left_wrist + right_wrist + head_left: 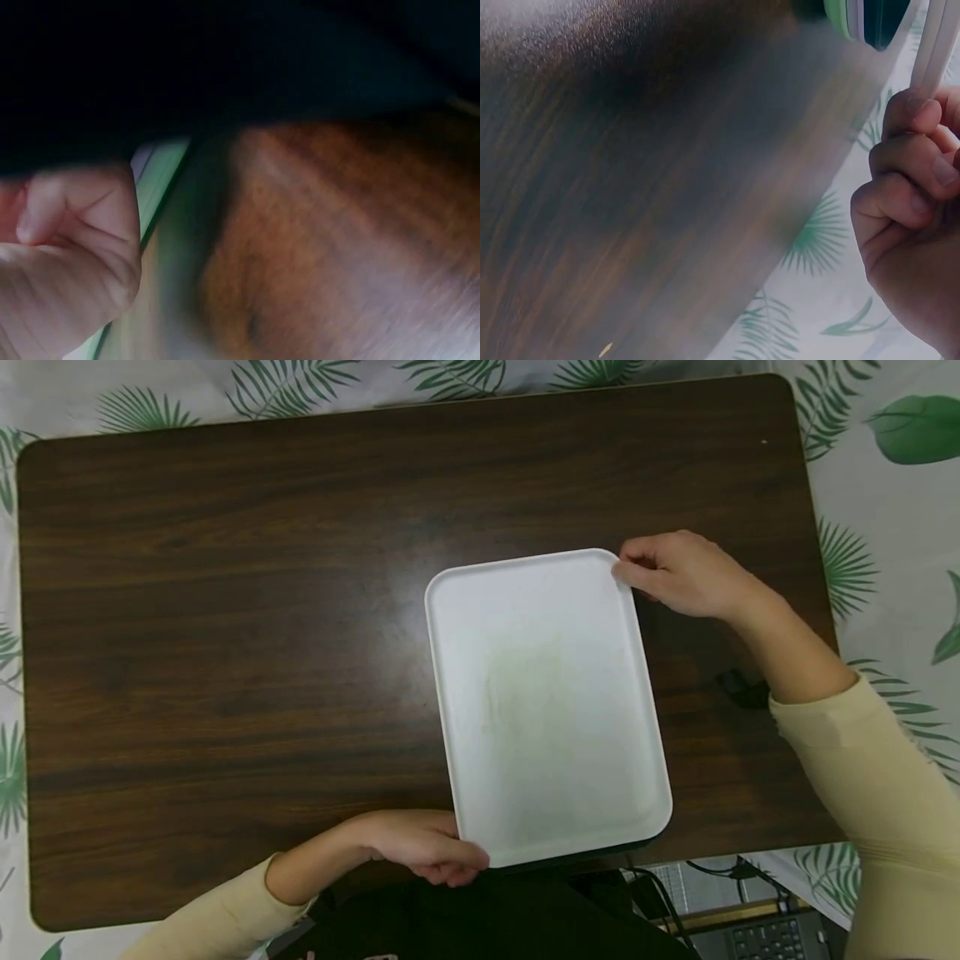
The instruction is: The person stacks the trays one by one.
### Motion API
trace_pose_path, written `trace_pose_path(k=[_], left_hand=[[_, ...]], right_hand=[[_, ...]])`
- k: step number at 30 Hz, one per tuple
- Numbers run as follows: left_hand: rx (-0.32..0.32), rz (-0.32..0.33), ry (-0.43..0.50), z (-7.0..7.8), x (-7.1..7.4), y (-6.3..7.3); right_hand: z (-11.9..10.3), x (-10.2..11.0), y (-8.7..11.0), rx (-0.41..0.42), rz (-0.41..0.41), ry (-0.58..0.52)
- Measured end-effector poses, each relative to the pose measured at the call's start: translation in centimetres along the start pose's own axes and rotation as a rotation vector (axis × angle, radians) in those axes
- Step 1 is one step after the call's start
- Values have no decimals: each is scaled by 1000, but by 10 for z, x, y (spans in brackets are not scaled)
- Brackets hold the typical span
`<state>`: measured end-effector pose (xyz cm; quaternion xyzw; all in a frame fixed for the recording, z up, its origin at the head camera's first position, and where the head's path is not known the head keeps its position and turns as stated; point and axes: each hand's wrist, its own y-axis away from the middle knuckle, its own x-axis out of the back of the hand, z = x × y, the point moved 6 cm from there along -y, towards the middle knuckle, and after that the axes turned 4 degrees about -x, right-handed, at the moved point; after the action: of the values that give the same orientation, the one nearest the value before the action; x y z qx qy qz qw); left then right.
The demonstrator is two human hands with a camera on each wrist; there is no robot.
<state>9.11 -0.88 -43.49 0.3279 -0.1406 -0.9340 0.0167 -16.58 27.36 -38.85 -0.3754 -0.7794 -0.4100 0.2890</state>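
A white rectangular tray point(555, 710) with rounded corners and a low raised rim is over the right half of the brown table, its inner face showing faint greenish-yellow staining. My right hand point(686, 572) pinches its far right corner between thumb and fingers. At the near left corner, my left hand point(431, 847) grips the rim, thumb on the edge and fingers curled beneath. In the right wrist view, the curled fingers point(907, 165) hold the tray's pale edge point(936, 49). A dark blur covers the top of the left wrist view.
The dark wood-grain table point(225, 652) has rounded corners. A leaf-patterned white cloth point(892, 518) surrounds it. By the right forearm is a small black object point(742, 687). Below the near edge are black cables point(660, 893) and a laptop keyboard point(768, 939).
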Motion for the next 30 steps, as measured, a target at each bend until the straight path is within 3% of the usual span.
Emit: trace_pose_path(k=[8,16,23,30], left_hand=[[89,-9,-30,-8,-2,-1],[100,21,-67,-11,-1,-4],[101,88,-132,-10,0,-3],[126,198,-225,-9,1,-2]], right_hand=[[-2,-6,1,26,-10,25],[0,-8,5,46,-33,37],[-1,-11,5,67,-44,68],[-2,-14,4,63,-76,80]])
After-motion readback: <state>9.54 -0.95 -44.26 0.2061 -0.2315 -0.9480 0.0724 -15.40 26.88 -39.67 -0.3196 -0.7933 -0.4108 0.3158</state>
